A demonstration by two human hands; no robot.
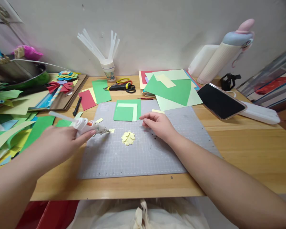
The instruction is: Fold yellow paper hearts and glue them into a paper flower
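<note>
My left hand [71, 138] is wrapped around a white hot glue gun [84, 126], with a glue stick jutting from its back end. The gun's nozzle points right and meets a small pale yellow paper piece [112, 130] on the grey cutting mat [138, 162]. A pale yellow paper flower [128, 138] with a scalloped edge lies flat on the mat between my hands. My right hand [157, 124] hovers or rests at the mat's right half, fingers loosely bent and nothing visible in them. Beside its fingertips lie stacked green paper squares [125, 114].
At the back are a paper cup [108, 70] of white straws, a utility knife [118, 86] and scissors [130, 89]. Coloured sheets [171, 90], a phone [220, 101] and a bottle [220, 57] stand right. Paper scraps [11, 133] crowd the left.
</note>
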